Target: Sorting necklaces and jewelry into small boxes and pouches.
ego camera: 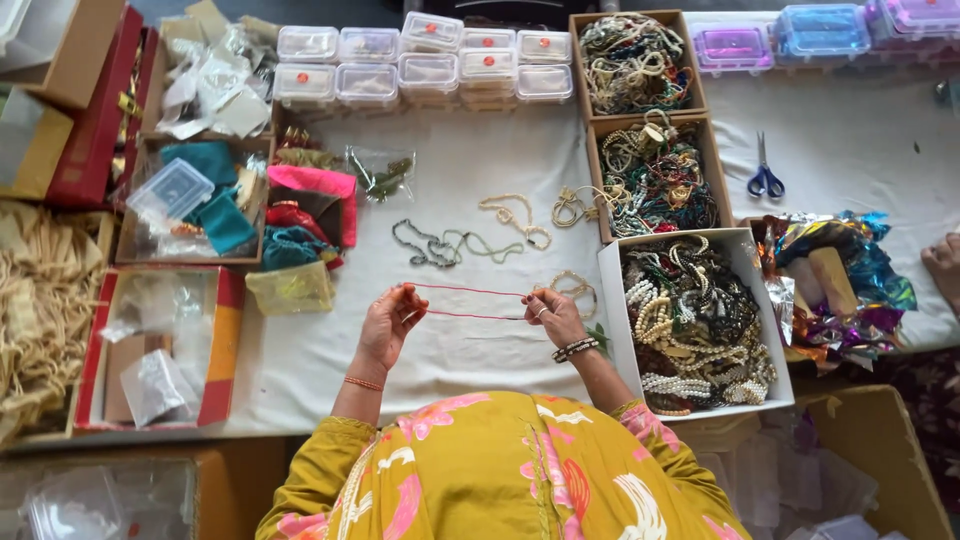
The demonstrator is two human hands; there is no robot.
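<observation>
A thin red thread (pixel 470 300) is stretched in a double line between my two hands over the white cloth. My left hand (pixel 390 322) pinches its left end, and my right hand (pixel 553 314) pinches its right end. A pale bead strand (pixel 578 290) lies just beyond my right hand. Farther out on the cloth lie a dark grey bead necklace (pixel 425 245), a green one (pixel 485 246) and a cream one (pixel 515 215). Right of my right hand stands a white box (pixel 608 300) heaped with bead strings.
Two brown boxes of necklaces (pixel 655 175) sit behind the white box. Small clear lidded containers (pixel 425 65) line the back. Blue-handled scissors (pixel 765 178) and shiny foil wrappers (pixel 840 270) lie at right, where another person's hand (pixel 943 265) rests. Cloth pouches (pixel 300 215) and cardboard trays fill the left.
</observation>
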